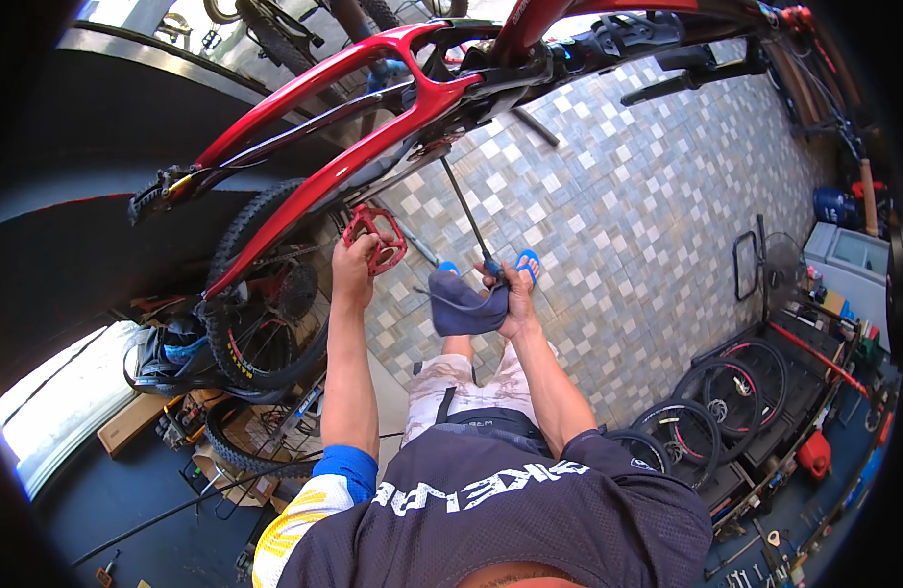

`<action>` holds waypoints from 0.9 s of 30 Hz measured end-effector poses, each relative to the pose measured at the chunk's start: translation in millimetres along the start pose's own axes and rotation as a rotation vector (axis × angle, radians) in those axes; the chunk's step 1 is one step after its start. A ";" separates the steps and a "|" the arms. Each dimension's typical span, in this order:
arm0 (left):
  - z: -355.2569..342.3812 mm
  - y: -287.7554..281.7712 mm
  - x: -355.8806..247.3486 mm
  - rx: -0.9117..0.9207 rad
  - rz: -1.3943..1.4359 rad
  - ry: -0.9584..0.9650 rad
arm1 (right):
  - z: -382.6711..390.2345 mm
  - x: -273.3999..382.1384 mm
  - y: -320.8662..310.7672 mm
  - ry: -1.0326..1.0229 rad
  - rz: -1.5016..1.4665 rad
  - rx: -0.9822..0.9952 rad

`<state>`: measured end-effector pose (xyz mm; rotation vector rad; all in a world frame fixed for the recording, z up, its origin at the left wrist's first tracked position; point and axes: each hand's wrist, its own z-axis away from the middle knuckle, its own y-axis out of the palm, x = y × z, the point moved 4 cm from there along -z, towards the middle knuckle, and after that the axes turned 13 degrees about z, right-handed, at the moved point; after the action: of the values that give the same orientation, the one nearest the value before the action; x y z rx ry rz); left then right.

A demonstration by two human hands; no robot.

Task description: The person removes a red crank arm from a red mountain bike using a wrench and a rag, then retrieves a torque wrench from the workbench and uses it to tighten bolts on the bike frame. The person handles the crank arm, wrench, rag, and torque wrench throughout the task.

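Observation:
My left hand point(353, 271) grips a red flat bicycle pedal point(386, 257) with an open cage, just below the rear of a red bike frame point(402, 127). The frame hangs raised across the upper part of the view, with no wheel at its rear end. In my right hand point(516, 302) is a dark blue-grey cloth point(463, 304), drooping to the left. A long thin dark rod point(466, 208) with a blue end runs from under the frame down to my right fingers. The cloth and fingers partly cover that end, so I cannot tell how it is held.
Left of my arm stands a bicycle wheel with a knobby tyre point(221, 333). Several loose wheels point(731, 387) lie at the right beside a red jerrycan point(814, 455) and hand tools point(755, 573). Checkered tiles point(628, 216) cover the floor. More bicycles stand at the back.

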<state>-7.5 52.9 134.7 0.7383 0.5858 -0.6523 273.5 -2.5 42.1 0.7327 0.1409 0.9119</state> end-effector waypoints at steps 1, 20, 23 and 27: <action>1.1 -0.1 -0.7 0.005 0.004 0.001 | 2.5 0.7 7.0 0.022 -0.040 0.065; 18.2 31.3 -11.9 0.052 0.033 0.013 | -9.6 -1.5 3.2 0.089 0.105 -0.181; 19.0 35.5 -14.1 0.062 0.036 0.012 | -13.0 -1.9 -0.8 0.139 0.086 -0.058; 22.3 34.6 -13.4 0.065 0.034 0.016 | -2.7 11.4 7.5 -0.413 0.224 -0.223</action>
<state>13.9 60.0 171.6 0.8128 0.5675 -0.6373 274.5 10.5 47.0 0.7220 -0.4087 0.9509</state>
